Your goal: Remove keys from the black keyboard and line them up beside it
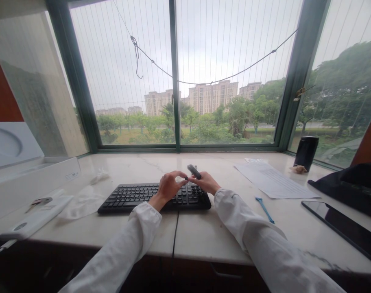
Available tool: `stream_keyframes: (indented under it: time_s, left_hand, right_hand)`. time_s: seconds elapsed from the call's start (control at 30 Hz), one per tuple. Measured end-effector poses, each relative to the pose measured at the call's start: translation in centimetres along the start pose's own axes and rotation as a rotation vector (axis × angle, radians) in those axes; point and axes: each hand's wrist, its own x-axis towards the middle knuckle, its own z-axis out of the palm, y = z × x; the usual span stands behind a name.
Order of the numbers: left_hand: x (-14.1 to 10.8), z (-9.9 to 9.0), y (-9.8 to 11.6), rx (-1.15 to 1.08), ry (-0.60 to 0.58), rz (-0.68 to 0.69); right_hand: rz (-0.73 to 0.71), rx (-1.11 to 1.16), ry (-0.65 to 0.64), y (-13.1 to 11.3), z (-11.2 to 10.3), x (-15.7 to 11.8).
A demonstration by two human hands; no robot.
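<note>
A black keyboard (129, 195) lies on the white stone counter, and both my hands are over its right half. My left hand (167, 188) is closed in a pinch on a small black piece (186, 178), which looks like a keycap. At the same piece, the fingertips of my right hand (207, 182) meet those of the left. A short, thick dark tool handle (194, 171) sticks up from my right hand, which is closed around it. Its working end is hidden by the fingers.
A blue plastic tool (265, 210) and printed paper (275, 179) lie to the right. Beyond them are a phone (341, 228), a black cylinder (306, 154) and dark cloth (353, 189). At left are an open white box (36, 173), a white power strip (36, 213), keys (40, 202) and crumpled plastic (81, 203).
</note>
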Motion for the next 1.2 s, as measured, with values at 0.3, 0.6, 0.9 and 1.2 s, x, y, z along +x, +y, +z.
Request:
stream_keyframes:
  time_s: [0.3,0.6,0.9,1.2]
  left_hand:
    - [0.0,-0.5,-0.9,0.120,-0.037,-0.085]
    - [4.4,0.5,-3.2,0.346,-0.220,-0.058]
    - [12.2,6.4,-4.9,0.458,-0.397,-0.165]
    - [12.9,9.6,-6.7,0.516,-0.436,-0.171]
  right_hand:
    - [0.243,-0.506,0.146,0.7,-2.9,-0.4]
    - [0.440,-0.804,0.086,2.7,-4.7,-0.7]
    - [0.412,-0.828,0.050,2.3,-4.8,-0.7]
    - [0.391,-0.837,0.034,1.5,-4.6,-0.7]
